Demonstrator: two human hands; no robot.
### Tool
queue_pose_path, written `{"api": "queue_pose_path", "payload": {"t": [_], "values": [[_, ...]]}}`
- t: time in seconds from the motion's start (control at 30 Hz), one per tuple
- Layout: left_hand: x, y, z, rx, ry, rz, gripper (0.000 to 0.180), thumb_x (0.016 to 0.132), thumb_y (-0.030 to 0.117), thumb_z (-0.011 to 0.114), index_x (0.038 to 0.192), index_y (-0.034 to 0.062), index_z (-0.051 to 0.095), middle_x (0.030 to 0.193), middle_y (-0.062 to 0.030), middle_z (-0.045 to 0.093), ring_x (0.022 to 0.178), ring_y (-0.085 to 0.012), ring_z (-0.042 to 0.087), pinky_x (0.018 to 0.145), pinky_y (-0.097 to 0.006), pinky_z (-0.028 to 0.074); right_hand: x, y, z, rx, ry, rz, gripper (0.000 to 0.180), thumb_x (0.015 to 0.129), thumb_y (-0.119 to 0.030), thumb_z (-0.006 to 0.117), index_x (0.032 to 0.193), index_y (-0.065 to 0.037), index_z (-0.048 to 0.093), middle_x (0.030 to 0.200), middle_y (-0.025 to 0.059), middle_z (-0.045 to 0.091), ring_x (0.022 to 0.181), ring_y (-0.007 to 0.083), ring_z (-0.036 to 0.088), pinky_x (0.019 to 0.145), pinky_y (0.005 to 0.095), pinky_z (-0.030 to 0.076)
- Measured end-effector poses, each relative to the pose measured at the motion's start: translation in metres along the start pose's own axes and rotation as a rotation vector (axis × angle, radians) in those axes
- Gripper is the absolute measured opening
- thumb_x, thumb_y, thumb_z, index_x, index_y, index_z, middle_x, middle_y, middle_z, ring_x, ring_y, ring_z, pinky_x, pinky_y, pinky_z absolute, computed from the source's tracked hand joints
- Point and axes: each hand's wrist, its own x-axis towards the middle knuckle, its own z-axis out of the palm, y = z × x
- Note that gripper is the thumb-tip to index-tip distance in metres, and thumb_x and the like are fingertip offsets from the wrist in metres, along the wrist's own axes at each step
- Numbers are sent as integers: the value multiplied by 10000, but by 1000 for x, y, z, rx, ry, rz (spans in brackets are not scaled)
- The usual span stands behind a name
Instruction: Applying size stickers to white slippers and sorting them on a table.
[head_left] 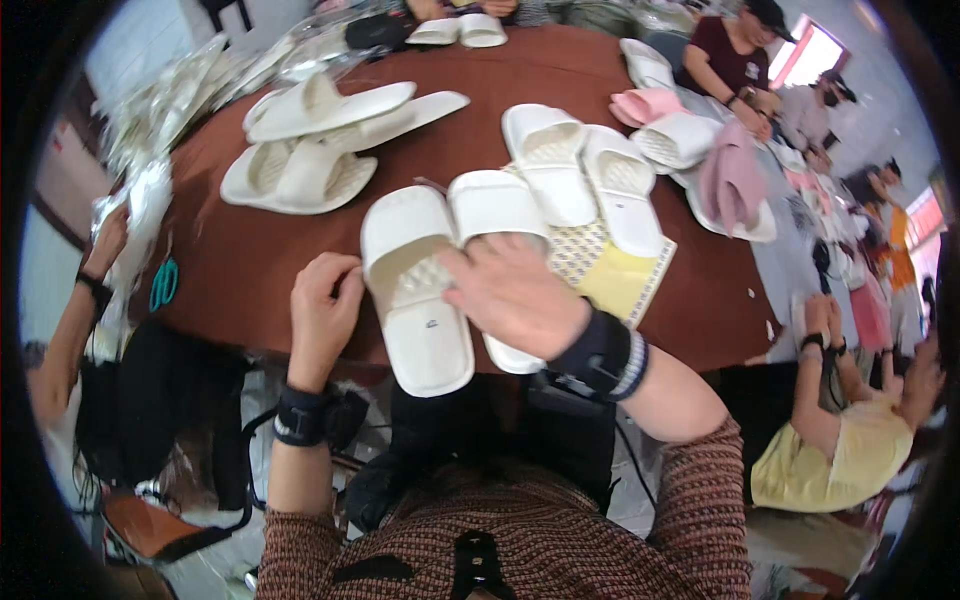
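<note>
now the left hand (pixel 322 300) pinches the white slipper's (pixel 418 300) edge at nine o'clock to steady it, while the right hand (pixel 515 295) lies spread flat across its twin (pixel 497 215), pressing down.

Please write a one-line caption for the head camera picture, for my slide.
Both hands, left hand and right hand, rest on a pair of white slippers at the brown table edge.

A round brown table (pixel 230 265) bears white slippers (pixel 305 150), pink slippers (pixel 735 180), teal scissors (pixel 163 283) and a yellow patterned card (pixel 615 275).
</note>
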Motion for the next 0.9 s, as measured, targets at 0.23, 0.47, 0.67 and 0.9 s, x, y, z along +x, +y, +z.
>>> {"api": "queue_pose_path", "payload": {"t": [0.23,0.47,0.67,0.9], "values": [[-6,-7,-2,-68,-23,-131,60,903,52,635,907,-1,662,833,-100,665,783,-248,630,745,-340,480,0,3,10,-82,201,-20,249,931,-248,600,1021,-18,574,889,127,607,943,291,562,862,403,420],[-2,-5,-1,-65,31,-102,54,888,69,648,891,23,676,820,-98,663,764,-265,617,726,-347,474,-28,7,-47,-138,366,1,252,894,-240,669,1081,-78,625,853,105,629,869,276,594,812,401,451],[-7,-4,-6,3,47,-72,50,861,88,661,855,41,675,807,-92,649,791,-275,602,751,-366,449,-49,67,-93,-232,355,158,187,902,-154,635,1036,-31,674,792,180,648,802,364,621,763,466,480],[-7,3,-4,10,18,-45,47,852,92,661,848,48,678,812,-79,656,799,-276,610,768,-372,447,-90,210,-185,-339,460,549,311,982,-264,500,1132,-26,633,897,271,661,882,455,635,800,514,489]]}}
